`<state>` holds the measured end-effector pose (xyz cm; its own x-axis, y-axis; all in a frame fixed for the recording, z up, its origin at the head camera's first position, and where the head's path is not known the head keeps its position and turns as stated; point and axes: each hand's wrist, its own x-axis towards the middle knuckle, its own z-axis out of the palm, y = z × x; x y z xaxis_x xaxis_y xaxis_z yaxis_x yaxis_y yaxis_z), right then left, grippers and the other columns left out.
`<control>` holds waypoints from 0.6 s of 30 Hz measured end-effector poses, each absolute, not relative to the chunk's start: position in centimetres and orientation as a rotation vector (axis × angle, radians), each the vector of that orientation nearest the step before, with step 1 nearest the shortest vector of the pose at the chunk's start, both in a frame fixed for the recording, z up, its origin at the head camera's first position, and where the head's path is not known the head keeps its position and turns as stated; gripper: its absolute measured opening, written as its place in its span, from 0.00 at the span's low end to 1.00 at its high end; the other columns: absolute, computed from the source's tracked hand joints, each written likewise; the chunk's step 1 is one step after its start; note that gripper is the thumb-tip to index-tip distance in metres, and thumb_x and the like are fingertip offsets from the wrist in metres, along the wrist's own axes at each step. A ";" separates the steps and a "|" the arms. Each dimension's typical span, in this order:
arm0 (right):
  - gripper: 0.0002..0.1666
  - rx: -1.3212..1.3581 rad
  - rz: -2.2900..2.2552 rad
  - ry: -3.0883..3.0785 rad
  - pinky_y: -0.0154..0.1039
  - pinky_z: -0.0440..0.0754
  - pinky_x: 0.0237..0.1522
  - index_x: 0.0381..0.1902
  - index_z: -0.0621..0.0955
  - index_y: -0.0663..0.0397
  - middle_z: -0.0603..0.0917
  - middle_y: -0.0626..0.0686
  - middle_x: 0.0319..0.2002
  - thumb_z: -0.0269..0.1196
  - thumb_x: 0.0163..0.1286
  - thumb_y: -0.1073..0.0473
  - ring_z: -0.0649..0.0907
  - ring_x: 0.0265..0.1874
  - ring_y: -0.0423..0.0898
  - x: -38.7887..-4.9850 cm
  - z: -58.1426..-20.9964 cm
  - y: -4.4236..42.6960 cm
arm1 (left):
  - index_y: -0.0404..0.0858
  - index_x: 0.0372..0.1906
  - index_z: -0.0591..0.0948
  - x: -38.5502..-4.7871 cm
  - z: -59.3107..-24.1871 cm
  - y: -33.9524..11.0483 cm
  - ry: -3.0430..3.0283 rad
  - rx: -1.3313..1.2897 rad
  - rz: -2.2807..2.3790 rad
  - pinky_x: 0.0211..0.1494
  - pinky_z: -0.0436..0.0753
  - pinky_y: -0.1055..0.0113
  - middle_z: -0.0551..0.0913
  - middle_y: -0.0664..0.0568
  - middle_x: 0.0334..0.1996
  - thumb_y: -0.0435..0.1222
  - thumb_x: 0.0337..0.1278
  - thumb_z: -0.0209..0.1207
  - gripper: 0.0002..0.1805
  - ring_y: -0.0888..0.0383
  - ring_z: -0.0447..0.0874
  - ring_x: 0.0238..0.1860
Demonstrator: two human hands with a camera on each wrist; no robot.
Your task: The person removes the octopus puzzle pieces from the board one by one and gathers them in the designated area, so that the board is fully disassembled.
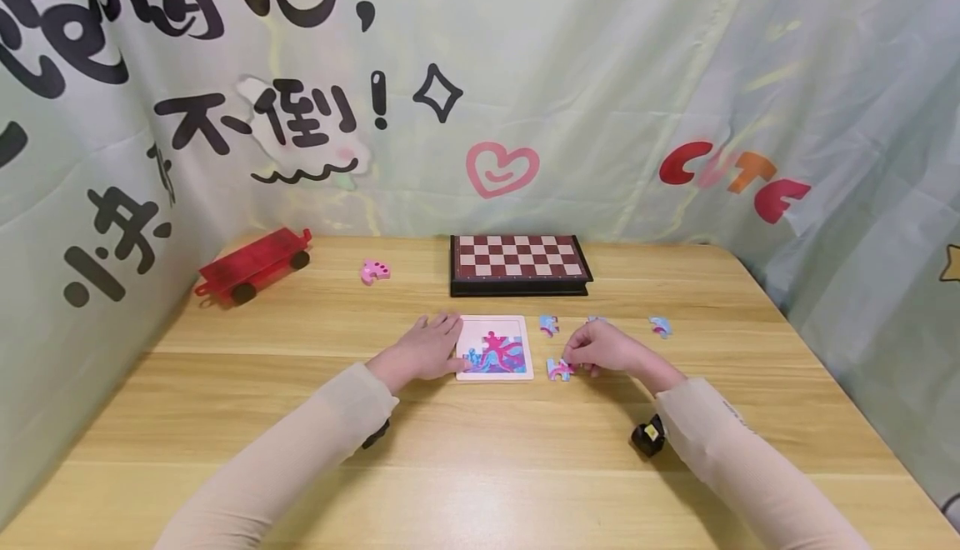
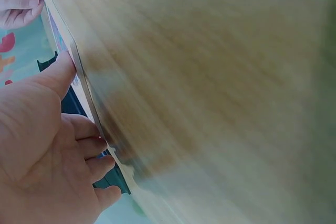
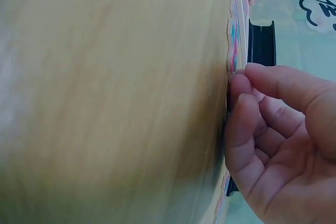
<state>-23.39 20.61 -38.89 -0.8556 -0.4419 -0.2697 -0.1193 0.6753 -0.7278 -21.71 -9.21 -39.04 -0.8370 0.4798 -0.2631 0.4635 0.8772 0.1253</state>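
Note:
A square puzzle tray (image 1: 491, 325) with a pale pink rim lies on the table, its lower part filled with joined pink, blue and purple pieces. My left hand (image 1: 429, 347) rests at the tray's left edge, thumb over the lower left corner and fingers extended along the side. Right of the tray, my right hand (image 1: 603, 347) pinches the edge of a pink and blue puzzle piece (image 1: 557, 369) lying at the table surface. In the right wrist view, the thumb and forefinger of the right hand (image 3: 283, 135) meet at that piece's edge (image 3: 232, 45).
Loose puzzle pieces lie nearby: one (image 1: 549, 325) above the pinched piece, one (image 1: 660, 327) farther right, another partly behind the right hand. A folded chessboard (image 1: 520, 262) stands behind the tray. A red toy wagon (image 1: 257, 267) and a pink dotted piece (image 1: 374, 271) are at the back left.

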 end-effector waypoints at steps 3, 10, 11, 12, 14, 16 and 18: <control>0.08 -0.446 -1.015 2.465 0.34 0.76 0.21 0.27 0.83 0.62 0.74 0.49 0.16 0.60 0.63 0.65 0.73 0.15 0.41 -23.4 -38.9 20.6 | 0.30 0.69 0.54 -21.7 -39.0 -9.2 2.763 0.708 0.093 0.68 0.44 0.50 0.49 0.42 0.70 0.56 0.62 0.47 0.42 0.46 0.44 0.70; 0.07 -0.447 -1.051 2.457 0.35 0.75 0.21 0.30 0.82 0.63 0.77 0.52 0.19 0.60 0.64 0.64 0.73 0.15 0.42 -23.8 -38.3 20.2 | 0.30 0.69 0.53 -21.7 -39.0 -9.2 2.761 0.701 0.095 0.68 0.44 0.50 0.49 0.42 0.70 0.56 0.62 0.47 0.42 0.46 0.43 0.70; 0.07 -0.449 -1.068 2.458 0.35 0.75 0.21 0.31 0.81 0.63 0.78 0.53 0.20 0.60 0.64 0.64 0.73 0.16 0.43 -23.9 -38.1 19.9 | 0.30 0.69 0.53 -21.7 -39.0 -9.2 2.761 0.699 0.095 0.68 0.44 0.50 0.49 0.42 0.70 0.56 0.62 0.47 0.42 0.46 0.43 0.70; 0.07 -0.463 -1.075 2.462 0.36 0.74 0.22 0.32 0.81 0.64 0.78 0.54 0.21 0.60 0.64 0.64 0.73 0.16 0.43 -24.0 -37.9 19.6 | 0.30 0.69 0.53 -21.7 -39.0 -9.2 2.761 0.697 0.100 0.68 0.44 0.50 0.49 0.42 0.70 0.55 0.62 0.47 0.42 0.46 0.43 0.70; 0.07 -0.495 -1.076 2.480 0.37 0.75 0.23 0.34 0.81 0.64 0.80 0.55 0.24 0.60 0.64 0.63 0.74 0.18 0.44 -24.2 -37.5 18.6 | 0.30 0.69 0.54 -21.7 -39.0 -9.3 2.762 0.699 0.106 0.68 0.44 0.50 0.49 0.42 0.70 0.55 0.62 0.48 0.42 0.46 0.43 0.70; 0.07 -0.522 -1.074 2.491 0.38 0.75 0.24 0.36 0.80 0.63 0.80 0.55 0.25 0.61 0.64 0.63 0.74 0.18 0.45 -24.4 -37.3 17.5 | 0.30 0.69 0.53 -21.7 -39.0 -9.3 2.761 0.702 0.105 0.68 0.44 0.50 0.49 0.42 0.70 0.55 0.62 0.48 0.42 0.46 0.43 0.70; 0.07 -0.560 -1.063 2.499 0.38 0.75 0.23 0.37 0.80 0.63 0.79 0.55 0.24 0.61 0.64 0.63 0.74 0.18 0.46 -24.5 -37.3 16.3 | 0.30 0.69 0.53 -21.7 -39.0 -9.2 2.760 0.706 0.109 0.68 0.44 0.50 0.49 0.42 0.70 0.55 0.62 0.48 0.42 0.46 0.44 0.70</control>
<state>-24.49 16.34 -37.30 -0.8539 -0.4899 -0.1755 -0.2134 0.6372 -0.7406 -21.68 -9.24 -39.03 -0.8381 0.4803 -0.2585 0.4584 0.8771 0.1432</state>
